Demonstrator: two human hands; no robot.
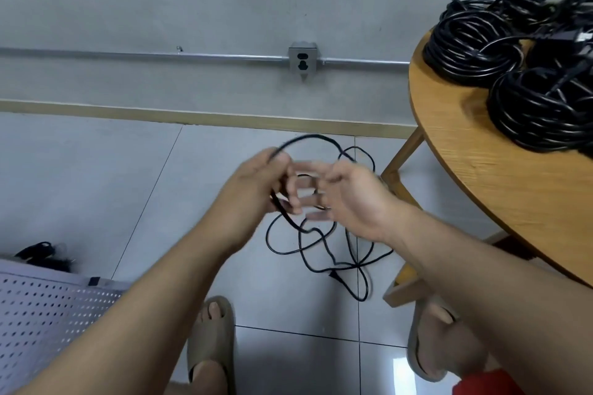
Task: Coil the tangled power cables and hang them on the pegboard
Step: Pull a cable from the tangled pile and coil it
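Observation:
A black power cable (321,247) hangs in loose tangled loops over the tiled floor, its plug end (335,276) low near the tiles. My left hand (256,183) is shut on the cable, a loop arching up from its fingers. My right hand (346,196) is blurred right beside it, fingers spread, touching the cable's loop; its grip is unclear. Coiled black cables (475,48) are piled on the round wooden table (481,176) at the right. A white perforated pegboard (41,314) lies at the bottom left.
A grey wall with a metal conduit and an outlet box (302,60) runs across the back. A table leg (401,154) stands just right of the dangling cable. My feet in tan slippers (211,343) are on the tiles below. A dark object (38,250) lies behind the pegboard.

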